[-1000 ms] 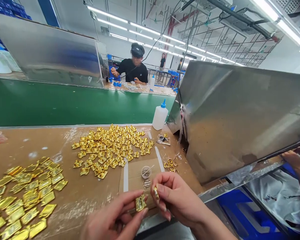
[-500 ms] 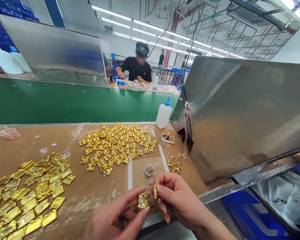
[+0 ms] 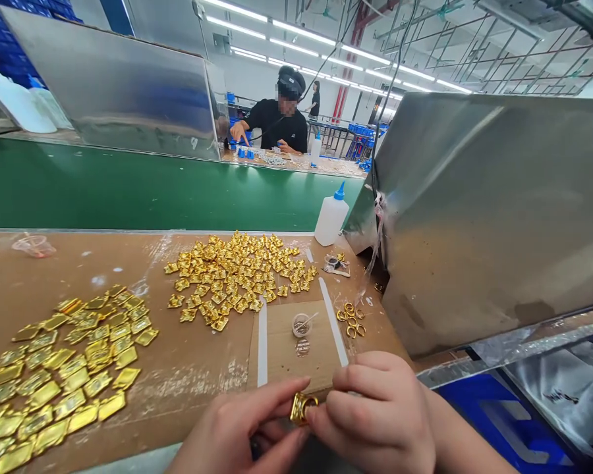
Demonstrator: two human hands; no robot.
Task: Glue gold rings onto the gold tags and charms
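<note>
My left hand (image 3: 237, 431) pinches a small gold metal piece (image 3: 299, 408) between thumb and forefinger at the near edge of the brown work table (image 3: 188, 368). My right hand (image 3: 375, 415) is curled with its fingertips pressed onto the same piece, where a small gold ring sits. Both hands meet just in front of a cardboard square (image 3: 296, 345) framed by white tape strips. A tiny clear cup (image 3: 300, 324) stands on that square.
A heap of gold pieces (image 3: 237, 276) lies mid-table and a spread of flat gold plates (image 3: 64, 368) at the left. Several gold rings (image 3: 350, 319) lie right of the cardboard. A glue bottle (image 3: 330, 216) stands by a tilted steel panel (image 3: 494, 210). A green conveyor (image 3: 153, 191) runs behind; another person (image 3: 279, 118) works beyond.
My right hand has closed in on the left and pressed its small gold ring onto the gold piece. Both hands have dropped toward the table edge, and the view has tilted down.
</note>
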